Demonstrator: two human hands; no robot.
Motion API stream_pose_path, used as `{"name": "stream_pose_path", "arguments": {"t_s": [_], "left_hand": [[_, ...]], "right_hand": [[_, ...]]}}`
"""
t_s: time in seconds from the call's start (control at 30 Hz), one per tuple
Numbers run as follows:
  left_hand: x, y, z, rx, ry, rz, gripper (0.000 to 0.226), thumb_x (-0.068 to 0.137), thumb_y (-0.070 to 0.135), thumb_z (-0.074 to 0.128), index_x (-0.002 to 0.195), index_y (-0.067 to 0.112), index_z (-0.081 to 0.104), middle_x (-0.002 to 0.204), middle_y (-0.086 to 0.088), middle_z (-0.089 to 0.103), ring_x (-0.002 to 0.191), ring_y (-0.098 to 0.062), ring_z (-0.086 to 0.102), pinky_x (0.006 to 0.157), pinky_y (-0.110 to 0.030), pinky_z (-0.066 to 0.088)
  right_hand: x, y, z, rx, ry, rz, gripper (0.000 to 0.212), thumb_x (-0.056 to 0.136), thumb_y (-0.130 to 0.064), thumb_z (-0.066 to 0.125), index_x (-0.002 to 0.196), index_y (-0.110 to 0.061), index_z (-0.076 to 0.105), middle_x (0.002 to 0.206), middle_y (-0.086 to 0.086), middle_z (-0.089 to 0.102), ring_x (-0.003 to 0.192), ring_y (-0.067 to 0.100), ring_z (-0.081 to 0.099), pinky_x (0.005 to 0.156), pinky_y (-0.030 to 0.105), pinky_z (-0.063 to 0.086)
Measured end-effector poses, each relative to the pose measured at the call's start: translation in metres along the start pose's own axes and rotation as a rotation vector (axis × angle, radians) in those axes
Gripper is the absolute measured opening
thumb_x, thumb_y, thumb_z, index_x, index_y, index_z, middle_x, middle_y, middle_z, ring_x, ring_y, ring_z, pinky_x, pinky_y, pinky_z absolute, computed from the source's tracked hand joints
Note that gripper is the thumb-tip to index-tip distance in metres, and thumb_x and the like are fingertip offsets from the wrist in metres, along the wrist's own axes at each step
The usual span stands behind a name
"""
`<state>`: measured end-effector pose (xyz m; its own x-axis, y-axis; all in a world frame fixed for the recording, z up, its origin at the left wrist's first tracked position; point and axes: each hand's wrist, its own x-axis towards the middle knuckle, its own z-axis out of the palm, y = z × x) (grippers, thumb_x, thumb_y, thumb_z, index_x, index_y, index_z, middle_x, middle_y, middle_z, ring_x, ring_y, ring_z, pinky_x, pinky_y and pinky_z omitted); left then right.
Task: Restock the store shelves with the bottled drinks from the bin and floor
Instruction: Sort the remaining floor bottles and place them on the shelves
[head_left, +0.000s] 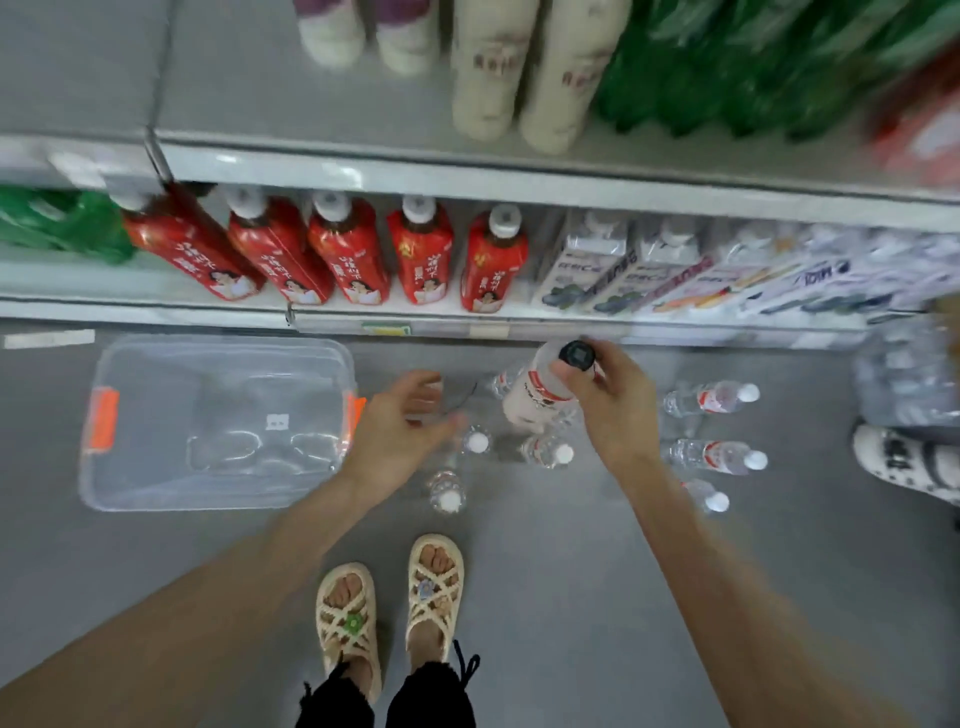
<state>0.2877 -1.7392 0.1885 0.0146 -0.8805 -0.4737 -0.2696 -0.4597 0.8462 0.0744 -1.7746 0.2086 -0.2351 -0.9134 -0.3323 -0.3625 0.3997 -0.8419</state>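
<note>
Two bare forearms (218, 587) stretch down above woven cream sandals (345, 618). Left of the left hand (400, 415), a clear, round-cornered plastic bin (130, 483) with orange latches sits on the smooth grey floor (571, 597). That hand hangs open, fingers loosely spread. Between the hands, small ribbed water bottles (447, 491) with white caps rest on the floor. The right hand (613, 400) grips a cream cylindrical bottle (530, 400) just under its black cap (576, 355). Right of it rest red-banded water bottles (711, 399); beyond the hands, glossy red-labelled bottles (421, 249) line a shelf (519, 187)
</note>
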Motion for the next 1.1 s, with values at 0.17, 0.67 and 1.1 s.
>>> {"name": "stream_pose_path", "arguments": {"t_s": [0.17, 0.67, 1.1], "left_hand": [[-0.034, 0.121, -0.037, -0.083, 0.021, 0.106, 0.06, 0.067, 0.021, 0.083, 0.12, 0.016, 0.057, 0.101, 0.002, 0.063, 0.094, -0.016, 0.061, 0.083, -0.026, 0.05], [-0.142, 0.382, -0.17, -0.047, 0.318, 0.558, 0.065, 0.067, 0.016, 0.084, 0.123, 0.02, 0.053, 0.111, 0.011, 0.06, 0.106, -0.008, 0.057, 0.084, -0.013, 0.043], [-0.15, 0.396, -0.296, 0.004, 0.452, 0.536, 0.062, 0.06, 0.017, 0.088, 0.109, 0.025, 0.051, 0.098, 0.02, 0.059, 0.099, -0.007, 0.058, 0.09, -0.033, 0.051]], "right_hand": [[-0.021, -0.151, -0.046, -0.038, -0.064, -0.222, 0.021, 0.084, -0.022, 0.072, 0.1, -0.01, 0.067, 0.092, 0.0, 0.071, 0.088, 0.017, 0.066, 0.077, 0.027, 0.051], [-0.12, -0.52, -0.101, -0.023, -0.099, -0.819, 0.022, 0.08, -0.034, 0.075, 0.067, -0.029, 0.058, 0.052, -0.025, 0.056, 0.053, -0.007, 0.05, 0.056, 0.011, 0.036], [-0.151, -0.6, -0.007, 0.026, -0.246, -0.845, 0.025, 0.079, -0.039, 0.075, 0.087, -0.015, 0.07, 0.081, -0.007, 0.072, 0.078, 0.004, 0.067, 0.07, 0.019, 0.05]]}}
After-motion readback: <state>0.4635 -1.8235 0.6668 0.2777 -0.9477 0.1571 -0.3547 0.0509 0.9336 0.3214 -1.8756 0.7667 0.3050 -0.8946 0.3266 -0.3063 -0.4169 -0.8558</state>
